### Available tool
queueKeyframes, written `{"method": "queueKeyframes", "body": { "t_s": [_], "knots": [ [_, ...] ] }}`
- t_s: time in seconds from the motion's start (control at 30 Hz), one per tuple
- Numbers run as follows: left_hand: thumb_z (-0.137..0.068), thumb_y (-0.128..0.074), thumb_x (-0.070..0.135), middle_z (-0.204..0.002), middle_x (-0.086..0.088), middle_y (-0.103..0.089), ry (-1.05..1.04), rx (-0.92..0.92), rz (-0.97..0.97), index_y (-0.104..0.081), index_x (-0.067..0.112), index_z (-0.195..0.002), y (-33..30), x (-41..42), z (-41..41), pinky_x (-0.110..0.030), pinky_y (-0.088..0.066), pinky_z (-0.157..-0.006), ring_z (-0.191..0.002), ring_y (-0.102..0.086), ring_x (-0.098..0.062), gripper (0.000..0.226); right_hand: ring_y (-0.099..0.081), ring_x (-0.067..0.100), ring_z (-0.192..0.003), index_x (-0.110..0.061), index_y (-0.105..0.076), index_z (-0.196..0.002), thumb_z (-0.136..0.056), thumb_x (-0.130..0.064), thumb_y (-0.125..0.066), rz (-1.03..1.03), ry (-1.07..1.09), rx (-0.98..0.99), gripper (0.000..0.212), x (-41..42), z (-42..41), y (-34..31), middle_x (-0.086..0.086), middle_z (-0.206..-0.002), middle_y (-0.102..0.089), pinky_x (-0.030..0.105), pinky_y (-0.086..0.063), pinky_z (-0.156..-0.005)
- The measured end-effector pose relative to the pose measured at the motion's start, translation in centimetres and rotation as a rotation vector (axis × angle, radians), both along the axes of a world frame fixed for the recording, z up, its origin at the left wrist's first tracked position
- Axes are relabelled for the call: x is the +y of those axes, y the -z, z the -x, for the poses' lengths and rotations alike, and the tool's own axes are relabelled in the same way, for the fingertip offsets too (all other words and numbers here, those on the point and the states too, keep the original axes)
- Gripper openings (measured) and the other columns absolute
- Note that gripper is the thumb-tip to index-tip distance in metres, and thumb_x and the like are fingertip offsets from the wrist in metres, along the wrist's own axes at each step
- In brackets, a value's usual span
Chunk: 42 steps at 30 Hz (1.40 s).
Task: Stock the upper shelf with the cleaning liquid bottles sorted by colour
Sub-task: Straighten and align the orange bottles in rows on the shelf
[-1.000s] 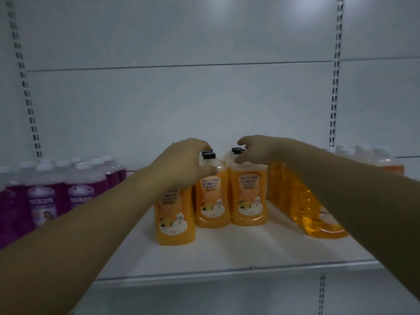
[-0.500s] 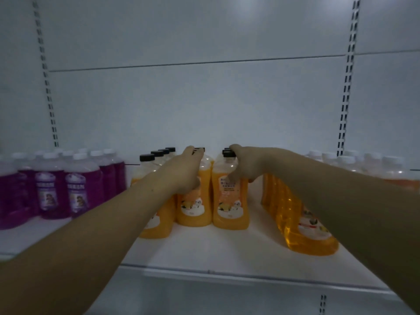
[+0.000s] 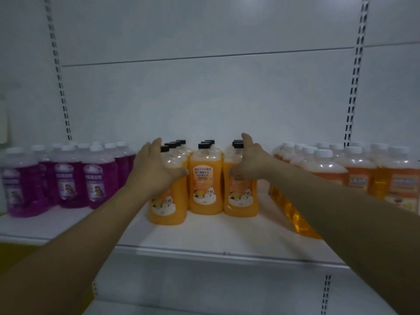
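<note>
I see my left hand (image 3: pixel 156 169) and right hand (image 3: pixel 252 164) now cupping the outer sides of the orange black-capped bottles (image 3: pixel 205 180), fingers spread and flat against them rather than wrapped over the caps as a second ago. The block stands mid-shelf (image 3: pixel 204 233), three rows across and set back from the front edge. Left of it stand the purple bottles (image 3: pixel 68 178); right of it, the white-capped orange bottles (image 3: pixel 341 173). I judge this colour group nearly squared, just being pressed together
</note>
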<state>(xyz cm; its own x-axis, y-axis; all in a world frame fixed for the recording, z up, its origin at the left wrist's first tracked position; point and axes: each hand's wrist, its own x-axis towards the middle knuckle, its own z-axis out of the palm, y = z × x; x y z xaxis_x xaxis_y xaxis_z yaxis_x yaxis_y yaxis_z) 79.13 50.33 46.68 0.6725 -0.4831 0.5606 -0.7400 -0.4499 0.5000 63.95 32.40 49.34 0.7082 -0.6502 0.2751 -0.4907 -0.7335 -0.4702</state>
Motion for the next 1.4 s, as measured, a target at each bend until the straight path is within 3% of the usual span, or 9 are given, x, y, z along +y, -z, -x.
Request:
{"method": "queueKeyframes", "body": {
  "t_s": [0.1, 0.23, 0.33, 0.5, 0.7, 0.87, 1.03, 1.23, 1.4],
  "knots": [
    [-0.066, -0.083, 0.037, -0.155, -0.007, -0.018, 0.106, 0.183, 0.237, 0.001, 0.038, -0.147, 1.9, 0.1, -0.1, -0.045, -0.041, -0.100, -0.136, -0.033, -0.029, 0.118, -0.050, 0.034, -0.119, -0.029, 0.016, -0.151, -0.078, -0.028, -0.076, -0.037, 0.037, -0.086, 0.118, 0.3, -0.6, 0.9, 0.014, -0.151, -0.021, 0.038, -0.053, -0.084],
    [-0.062, -0.086, 0.034, -0.152, -0.007, -0.026, 0.135, 0.246, 0.302, -0.002, 0.035, -0.147, 3.5, -0.3, -0.8, -0.047, -0.043, -0.100, -0.131, -0.040, -0.029, 0.120, -0.046, 0.033, -0.124, -0.025, 0.009, -0.153, -0.079, -0.039, -0.075, -0.005, 0.074, -0.177, 0.112, 0.4, -1.1, 1.8, 0.014, -0.149, -0.024, 0.036, -0.047, -0.084],
    [-0.060, -0.087, 0.032, -0.144, -0.003, -0.034, 0.173, 0.253, 0.317, -0.016, 0.031, -0.144, 4.4, -0.4, -1.4, -0.042, -0.047, -0.092, -0.122, -0.047, -0.025, 0.110, -0.048, 0.032, -0.122, -0.023, -0.003, -0.152, -0.077, -0.043, -0.075, 0.006, 0.109, -0.241, 0.105, 0.5, -1.2, 2.4, 0.012, -0.142, -0.033, 0.036, -0.047, -0.084],
    [-0.065, -0.085, 0.027, -0.142, -0.004, -0.036, 0.230, 0.248, 0.342, -0.017, 0.033, -0.142, 4.6, -0.4, -1.8, -0.036, -0.047, -0.082, -0.109, -0.048, -0.018, 0.103, -0.056, 0.028, -0.106, -0.021, -0.032, -0.137, -0.073, -0.046, -0.074, -0.003, 0.166, -0.273, 0.081, 0.8, -1.3, 2.8, 0.007, -0.125, -0.047, 0.039, -0.054, -0.077],
    [-0.066, -0.084, 0.031, -0.145, -0.002, -0.031, 0.247, 0.236, 0.318, -0.014, 0.032, -0.144, 4.7, -0.2, -2.0, -0.033, -0.045, -0.084, -0.113, -0.046, -0.017, 0.105, -0.055, 0.028, -0.106, -0.020, -0.032, -0.138, -0.074, -0.044, -0.073, -0.020, 0.185, -0.265, 0.080, 1.4, -1.5, 2.7, 0.007, -0.126, -0.045, 0.042, -0.055, -0.081],
    [-0.065, -0.084, 0.029, -0.150, -0.002, -0.028, 0.316, 0.323, 0.316, -0.003, 0.041, -0.146, 4.5, 0.6, -2.3, -0.045, -0.045, -0.097, -0.125, -0.044, -0.024, 0.116, -0.049, 0.030, -0.117, -0.017, -0.030, -0.140, -0.073, -0.054, -0.073, -0.014, 0.218, -0.243, 0.088, 1.8, -1.7, 2.3, 0.007, -0.132, -0.039, 0.044, -0.052, -0.090],
    [-0.068, -0.083, 0.022, -0.124, 0.005, -0.044, 0.376, 0.391, 0.337, -0.007, 0.034, -0.147, 4.6, 0.7, -1.9, -0.031, -0.046, -0.078, -0.101, -0.050, -0.013, 0.110, -0.045, 0.030, -0.124, -0.015, -0.030, -0.142, -0.072, -0.062, -0.072, 0.048, 0.251, -0.293, 0.094, 2.0, -2.2, 3.1, 0.008, -0.137, -0.037, 0.041, -0.048, -0.093],
    [-0.069, -0.083, 0.020, -0.119, 0.010, -0.042, 0.431, 0.399, 0.307, -0.002, 0.035, -0.147, 4.8, 1.1, -2.4, -0.028, -0.046, -0.077, -0.101, -0.052, -0.012, 0.114, -0.046, 0.031, -0.124, -0.017, -0.030, -0.142, -0.072, -0.062, -0.072, 0.040, 0.266, -0.280, 0.093, 2.2, -2.0, 2.9, 0.007, -0.137, -0.038, 0.047, -0.049, -0.094],
    [-0.068, -0.083, 0.012, -0.105, 0.024, -0.049, 0.500, 0.397, 0.283, -0.004, 0.037, -0.145, 6.1, 2.0, -2.9, -0.016, -0.046, -0.066, -0.091, -0.053, 0.005, 0.113, -0.050, 0.032, -0.120, -0.019, -0.032, -0.141, -0.070, -0.060, -0.074, -0.007, 0.292, -0.284, 0.093, 2.3, -2.1, 2.8, 0.008, -0.135, -0.041, 0.049, -0.052, -0.091]
  ]
}}
